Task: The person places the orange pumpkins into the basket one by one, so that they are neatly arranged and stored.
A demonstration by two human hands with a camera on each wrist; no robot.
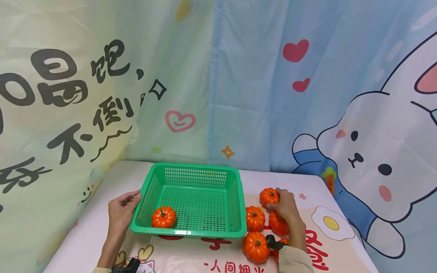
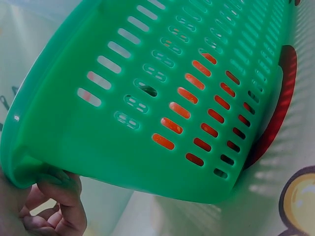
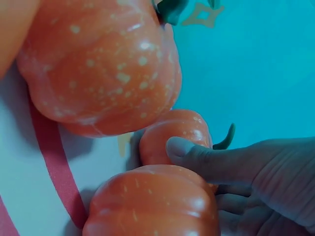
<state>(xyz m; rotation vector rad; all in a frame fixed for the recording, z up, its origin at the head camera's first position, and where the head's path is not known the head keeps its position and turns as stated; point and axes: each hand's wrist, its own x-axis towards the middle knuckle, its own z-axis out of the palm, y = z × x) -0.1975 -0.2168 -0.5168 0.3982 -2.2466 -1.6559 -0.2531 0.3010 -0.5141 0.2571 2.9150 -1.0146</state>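
A green plastic basket (image 1: 186, 232) with slotted walls stands in the middle of the table. One orange toy pumpkin (image 1: 164, 217) sits inside, at its front left. My left hand (image 1: 122, 210) holds the basket's left rim; in the left wrist view its curled fingers (image 2: 59, 191) are at the rim's corner. To the right of the basket, my right hand (image 1: 286, 206) grips the rearmost pumpkin (image 1: 269, 197). The right wrist view shows the thumb (image 3: 184, 150) lying on that pumpkin, partly hidden behind a nearer pumpkin (image 3: 152, 206).
Several more pumpkins crowd the basket's right side, among them one by its wall (image 1: 255, 218), one under the right hand (image 1: 278, 223) and one in front (image 1: 256, 247). A printed cloth (image 1: 341, 250) covers the table. Behind it hangs a cartoon curtain (image 1: 239, 94).
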